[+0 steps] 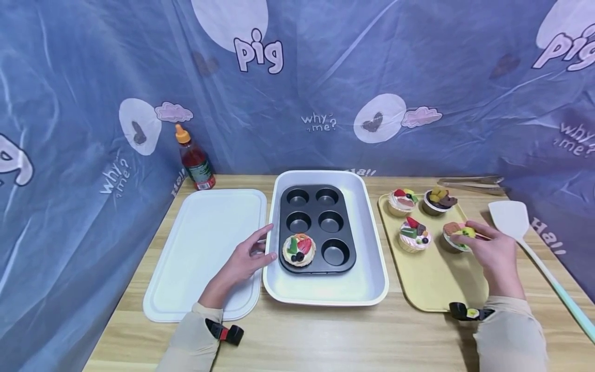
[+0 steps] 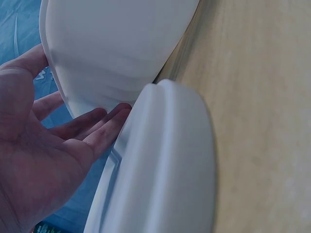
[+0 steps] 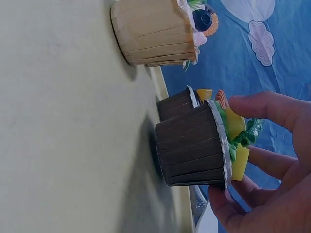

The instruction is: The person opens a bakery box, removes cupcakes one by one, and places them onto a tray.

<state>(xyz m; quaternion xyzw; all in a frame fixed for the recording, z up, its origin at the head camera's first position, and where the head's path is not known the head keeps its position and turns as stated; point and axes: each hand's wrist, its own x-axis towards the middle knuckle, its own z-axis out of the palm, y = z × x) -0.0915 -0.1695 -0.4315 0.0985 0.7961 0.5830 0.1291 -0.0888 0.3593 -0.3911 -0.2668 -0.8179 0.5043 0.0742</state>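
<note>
On the yellow tray [image 1: 434, 284] at the right, my right hand [image 1: 499, 253] pinches a cupcake [image 3: 194, 145] in a dark brown wrapper by its upper part. Thumb and fingers lie on either side of its yellow and green topping, and its base sits at the tray surface. My left hand [image 1: 246, 261] has loosely extended fingers, with thumb and fingertips right at the left rim of a white rectangular basin [image 1: 325, 294]. Inside the basin is a black muffin pan [image 1: 317, 230]. A fruit-topped tart [image 1: 299, 250] fills its near-left cup.
Around the held cupcake are a brown-wrapped cupcake [image 1: 437, 201] and two pale ones. A white board [image 1: 204, 253] lies left of the basin, a sauce bottle [image 1: 197, 163] behind it. Tongs [image 1: 474, 183] and a white spatula [image 1: 511, 219] lie by the tray.
</note>
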